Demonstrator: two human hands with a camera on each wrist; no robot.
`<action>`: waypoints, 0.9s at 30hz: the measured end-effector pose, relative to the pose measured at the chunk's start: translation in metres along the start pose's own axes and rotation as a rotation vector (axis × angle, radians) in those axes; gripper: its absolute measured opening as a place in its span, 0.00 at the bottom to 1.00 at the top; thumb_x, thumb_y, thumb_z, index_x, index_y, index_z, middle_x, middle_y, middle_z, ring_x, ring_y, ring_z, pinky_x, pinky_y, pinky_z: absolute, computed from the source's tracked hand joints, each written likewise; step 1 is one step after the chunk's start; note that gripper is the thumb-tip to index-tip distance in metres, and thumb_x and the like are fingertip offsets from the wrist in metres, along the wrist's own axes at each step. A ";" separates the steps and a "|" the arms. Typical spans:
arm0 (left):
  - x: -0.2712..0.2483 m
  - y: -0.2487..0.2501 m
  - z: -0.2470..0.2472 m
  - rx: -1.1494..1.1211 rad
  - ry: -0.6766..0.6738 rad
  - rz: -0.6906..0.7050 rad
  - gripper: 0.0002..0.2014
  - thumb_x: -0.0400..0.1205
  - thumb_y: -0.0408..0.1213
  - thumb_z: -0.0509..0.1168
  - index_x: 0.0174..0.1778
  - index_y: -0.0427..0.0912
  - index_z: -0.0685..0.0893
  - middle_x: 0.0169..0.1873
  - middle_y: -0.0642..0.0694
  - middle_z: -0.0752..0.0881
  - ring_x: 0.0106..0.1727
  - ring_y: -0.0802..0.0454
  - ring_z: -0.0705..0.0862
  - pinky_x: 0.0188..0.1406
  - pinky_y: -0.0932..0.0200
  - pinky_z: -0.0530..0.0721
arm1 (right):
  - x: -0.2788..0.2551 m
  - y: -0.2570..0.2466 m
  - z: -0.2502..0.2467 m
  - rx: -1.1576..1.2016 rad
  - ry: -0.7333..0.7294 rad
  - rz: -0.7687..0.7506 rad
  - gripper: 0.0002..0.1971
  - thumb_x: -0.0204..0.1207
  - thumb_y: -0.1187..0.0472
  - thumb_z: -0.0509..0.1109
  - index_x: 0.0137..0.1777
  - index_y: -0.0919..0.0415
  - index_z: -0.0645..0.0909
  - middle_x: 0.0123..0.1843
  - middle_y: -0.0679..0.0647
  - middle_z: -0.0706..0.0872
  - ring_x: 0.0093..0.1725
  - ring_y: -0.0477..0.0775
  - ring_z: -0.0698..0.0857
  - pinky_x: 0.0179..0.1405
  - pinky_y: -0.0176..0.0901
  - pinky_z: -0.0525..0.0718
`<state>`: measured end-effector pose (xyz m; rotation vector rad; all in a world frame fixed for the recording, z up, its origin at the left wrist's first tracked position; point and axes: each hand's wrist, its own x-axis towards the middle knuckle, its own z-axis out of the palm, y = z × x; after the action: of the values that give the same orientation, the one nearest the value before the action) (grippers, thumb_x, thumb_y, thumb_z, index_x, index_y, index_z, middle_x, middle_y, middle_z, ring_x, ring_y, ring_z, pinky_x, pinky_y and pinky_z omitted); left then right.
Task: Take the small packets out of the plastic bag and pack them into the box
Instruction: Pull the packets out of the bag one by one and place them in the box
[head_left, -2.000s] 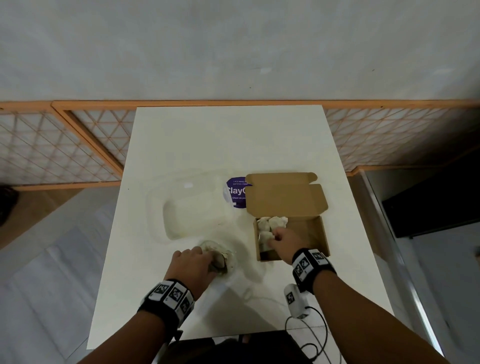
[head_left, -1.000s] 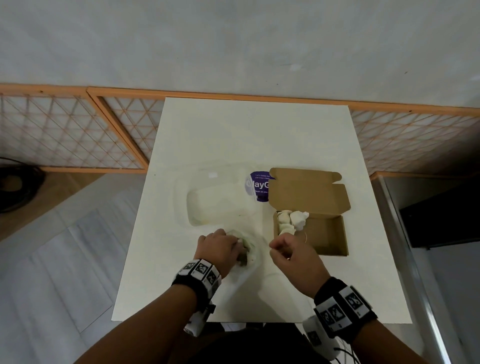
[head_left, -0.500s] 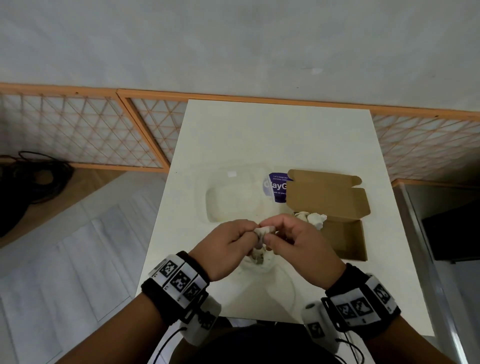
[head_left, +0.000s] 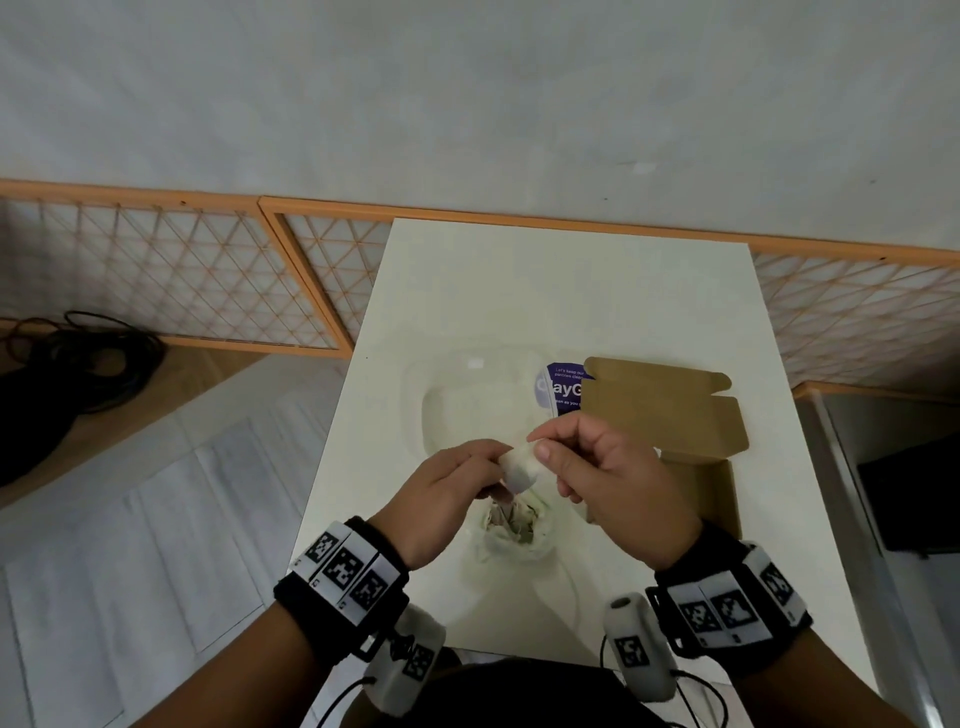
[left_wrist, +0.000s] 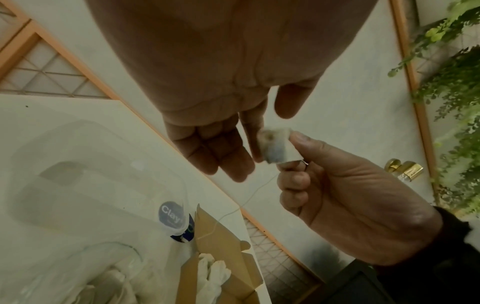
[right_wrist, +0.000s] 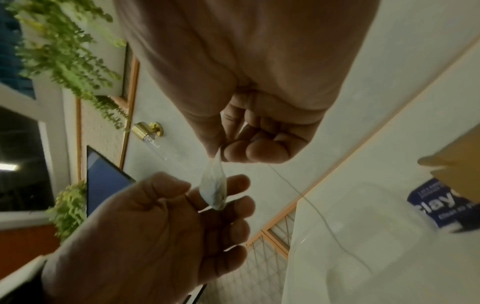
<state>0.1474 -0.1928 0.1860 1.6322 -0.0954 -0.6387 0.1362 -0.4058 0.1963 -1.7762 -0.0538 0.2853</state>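
I hold a small white packet (head_left: 521, 467) up over the table. My right hand (head_left: 540, 448) pinches its top edge between thumb and forefinger. My left hand (head_left: 493, 460) is beside it with relaxed fingers (left_wrist: 215, 152) that touch the packet (left_wrist: 278, 145), thumb apart. In the right wrist view the packet (right_wrist: 213, 185) hangs in front of the left fingers (right_wrist: 235, 197). A thin thread (left_wrist: 249, 197) trails from it. Below the hands lies the crumpled plastic bag (head_left: 514, 530) with more packets. The brown box (head_left: 714, 483) stands open at the right, with white packets (left_wrist: 213, 269) inside.
A clear plastic tub (head_left: 483, 400) with a purple label (head_left: 563, 389) lies behind the bag, against the box's raised lid (head_left: 665, 410). The white table (head_left: 571, 291) reaches back to an orange lattice rail (head_left: 322, 291). Black cables (head_left: 67, 374) lie on the floor at left.
My right hand left the box and met the left hand over the bag. Both raised one packet; the right hand now pinches it and the left fingers have loosened.
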 end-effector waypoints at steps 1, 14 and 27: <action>-0.001 0.001 0.000 -0.018 0.005 0.014 0.18 0.80 0.45 0.61 0.56 0.40 0.91 0.52 0.40 0.92 0.54 0.48 0.89 0.60 0.58 0.84 | 0.000 -0.001 0.000 -0.024 -0.011 -0.028 0.05 0.87 0.64 0.71 0.55 0.59 0.89 0.34 0.40 0.86 0.34 0.40 0.82 0.34 0.31 0.80; -0.003 0.000 -0.008 0.077 0.222 0.174 0.05 0.86 0.33 0.73 0.44 0.38 0.88 0.38 0.37 0.90 0.41 0.45 0.87 0.50 0.37 0.87 | 0.012 0.032 -0.001 -0.195 0.084 -0.013 0.05 0.86 0.60 0.73 0.58 0.51 0.88 0.46 0.45 0.89 0.39 0.39 0.83 0.42 0.33 0.83; -0.020 -0.006 -0.020 -0.061 0.295 0.136 0.09 0.86 0.28 0.72 0.59 0.43 0.89 0.37 0.44 0.89 0.41 0.49 0.89 0.51 0.58 0.88 | 0.035 0.132 0.043 -1.034 -0.054 0.312 0.07 0.90 0.54 0.59 0.60 0.54 0.75 0.62 0.52 0.79 0.52 0.53 0.82 0.52 0.45 0.84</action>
<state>0.1378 -0.1659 0.1884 1.6282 0.0283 -0.2903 0.1455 -0.3880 0.0550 -2.8100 0.0517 0.6010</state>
